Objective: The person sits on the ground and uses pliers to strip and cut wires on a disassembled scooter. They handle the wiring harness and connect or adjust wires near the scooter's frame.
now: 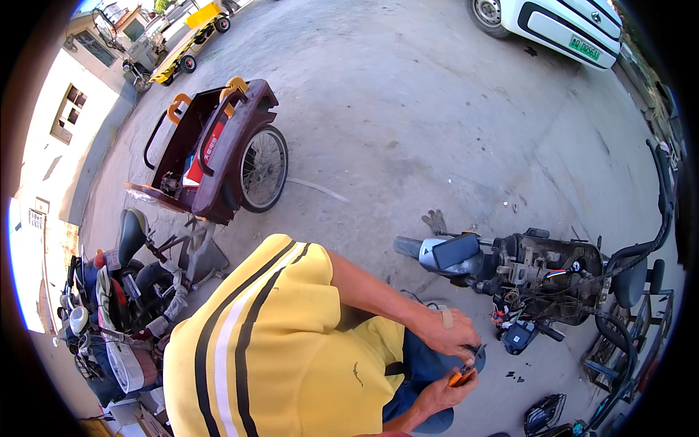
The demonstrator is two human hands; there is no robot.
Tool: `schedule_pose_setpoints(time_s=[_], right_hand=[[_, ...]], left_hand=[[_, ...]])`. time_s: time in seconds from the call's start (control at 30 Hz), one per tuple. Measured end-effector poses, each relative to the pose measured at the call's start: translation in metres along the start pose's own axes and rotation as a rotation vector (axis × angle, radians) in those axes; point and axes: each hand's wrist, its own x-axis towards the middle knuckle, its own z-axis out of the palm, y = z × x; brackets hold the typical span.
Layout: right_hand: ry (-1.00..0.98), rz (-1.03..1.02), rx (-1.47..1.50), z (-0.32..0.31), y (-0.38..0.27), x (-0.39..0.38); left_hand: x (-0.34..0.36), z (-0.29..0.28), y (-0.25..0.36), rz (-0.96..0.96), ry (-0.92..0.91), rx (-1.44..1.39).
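My bent arms meet over my blue-trousered knee at the lower right. My right hand (441, 394) is closed around a pair of orange-handled pliers (459, 377). Directly above it, my left hand (448, 333) has its fingers pinched together at the metal end of the pliers; what they grip is too small to tell. A tan plaster sits on the left wrist. Just to the right lies a partly stripped electric bike (539, 273), on its side, its dark frame and loose wires (502, 313) exposed.
A maroon cargo box (240, 138) with a spoked wheel stands at the upper left. Parked scooters (131, 313) crowd the left side. A white car (561, 25) and a yellow flat trailer (186, 47) are farther off. Black parts (545, 413) lie at the lower right.
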Motion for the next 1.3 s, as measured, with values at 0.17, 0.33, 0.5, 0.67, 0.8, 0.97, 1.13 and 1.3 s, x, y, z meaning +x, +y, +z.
schedule_pose_setpoints(time_s=[0.17, 0.33, 0.5, 0.67, 0.8, 0.97, 1.13, 1.3], right_hand=[[0.034, 0.068, -0.073, -0.013, -0.015, 0.009], [-0.314, 0.431, 0.638, -0.024, -0.017, 0.023], [-0.28, 0.473, 0.628, -0.019, -0.017, 0.015], [-0.124, 0.354, 0.418, -0.015, -0.028, 0.002], [0.273, 0.322, 0.283, -0.018, -0.036, 0.0], [0.152, 0.362, 0.402, -0.058, -0.009, 0.014], [-0.076, 0.426, 0.668, -0.032, -0.009, 0.011], [-0.046, 0.438, 0.842, -0.01, -0.016, 0.014]], left_hand=[[0.012, 0.005, 0.007, 0.029, 0.03, -0.047], [0.026, 0.002, 0.005, -0.161, -0.048, -0.13], [0.023, 0.004, 0.006, -0.235, -0.038, -0.051], [0.018, 0.008, 0.005, -0.18, -0.029, -0.052], [0.013, 0.009, 0.002, -0.232, 0.043, -0.056], [-0.004, 0.01, -0.015, -0.329, -0.02, -0.187], [0.002, 0.013, -0.001, -0.351, -0.007, -0.485], [0.003, 0.014, 0.003, -0.152, 0.036, -0.35]])
